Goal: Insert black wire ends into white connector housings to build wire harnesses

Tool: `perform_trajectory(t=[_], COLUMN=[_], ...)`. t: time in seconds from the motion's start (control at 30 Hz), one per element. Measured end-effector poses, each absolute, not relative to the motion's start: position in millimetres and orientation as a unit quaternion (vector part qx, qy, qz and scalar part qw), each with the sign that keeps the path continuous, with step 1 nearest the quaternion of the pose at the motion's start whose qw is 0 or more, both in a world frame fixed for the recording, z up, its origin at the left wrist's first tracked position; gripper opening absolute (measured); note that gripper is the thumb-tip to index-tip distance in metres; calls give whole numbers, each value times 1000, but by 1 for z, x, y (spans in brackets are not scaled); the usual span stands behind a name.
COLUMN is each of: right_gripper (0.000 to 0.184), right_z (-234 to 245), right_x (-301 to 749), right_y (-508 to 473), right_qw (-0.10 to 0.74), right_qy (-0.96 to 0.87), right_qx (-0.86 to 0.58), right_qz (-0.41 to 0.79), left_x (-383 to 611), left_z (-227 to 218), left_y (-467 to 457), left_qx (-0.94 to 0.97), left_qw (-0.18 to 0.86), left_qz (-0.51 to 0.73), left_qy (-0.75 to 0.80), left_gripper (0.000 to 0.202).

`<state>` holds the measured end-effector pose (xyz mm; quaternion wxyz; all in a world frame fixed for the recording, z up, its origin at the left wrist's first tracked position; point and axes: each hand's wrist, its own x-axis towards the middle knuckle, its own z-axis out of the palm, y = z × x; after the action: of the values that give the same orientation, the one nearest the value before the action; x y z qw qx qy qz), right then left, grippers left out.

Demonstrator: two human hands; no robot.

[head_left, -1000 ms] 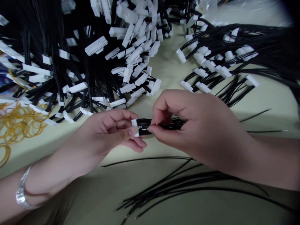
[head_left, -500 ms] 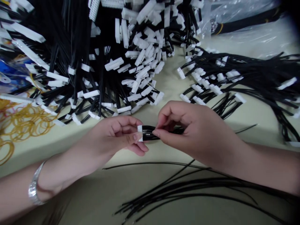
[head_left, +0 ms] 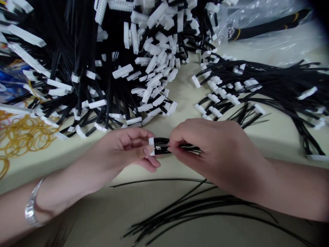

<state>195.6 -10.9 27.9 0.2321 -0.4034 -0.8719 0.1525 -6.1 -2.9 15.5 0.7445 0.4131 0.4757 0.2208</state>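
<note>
Presumably, the main risk is found at the rear of the white connector housing [head_left: 151, 146], where a small metal terminal [head_left: 158, 148] is seen against the bundle of black wires [head_left: 161, 140]. If the wire is pushed at a slant, the terminal could be bent or be led to a wrong slot, because the slots are narrow and are partly covered by the left thumb. The housing is clamped by the left hand [head_left: 128, 151] between thumb and fingers, near one end of the wires; if this pinch is loosened, the housing could be turned. The fingertips of the right hand [head_left: 213, 154] are brought together on a black wire just beside the terminal, but which wire is pinched cannot be told surely. Neighbouring wires could also be pulled by the same fingers.

Compared with half a second ago, the right hand is turned more over, with its back shown flatter, and the terminal is seen more clearly. The housing is kept in the left hand, above the table [head_left: 102, 206].
</note>
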Motion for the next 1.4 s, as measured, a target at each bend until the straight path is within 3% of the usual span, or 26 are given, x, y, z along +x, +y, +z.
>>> perform_trajectory(t=[0.2, 0.6, 1.0, 1.4], right_gripper=[23, 16, 13, 11], right_z=[29, 36, 37, 32], right_x=[195, 197, 199, 197], right_y=[-14, -12, -6, 0], right_qw=[259, 202, 220, 207], right_qy=[-903, -883, -818, -817], right_qx=[-329, -413, -462, -470], right_qz=[95, 92, 263, 264], left_x=[-3, -3, -3, -1], left_z=[19, 19, 22, 23], left_y=[-2, -2, -2, -3], left_qx=[409, 422, 426, 430], left_qw=[741, 721, 715, 705], left_qz=[225, 209, 208, 205], left_qy=[484, 509, 514, 526], left_gripper=[12, 14, 8, 4])
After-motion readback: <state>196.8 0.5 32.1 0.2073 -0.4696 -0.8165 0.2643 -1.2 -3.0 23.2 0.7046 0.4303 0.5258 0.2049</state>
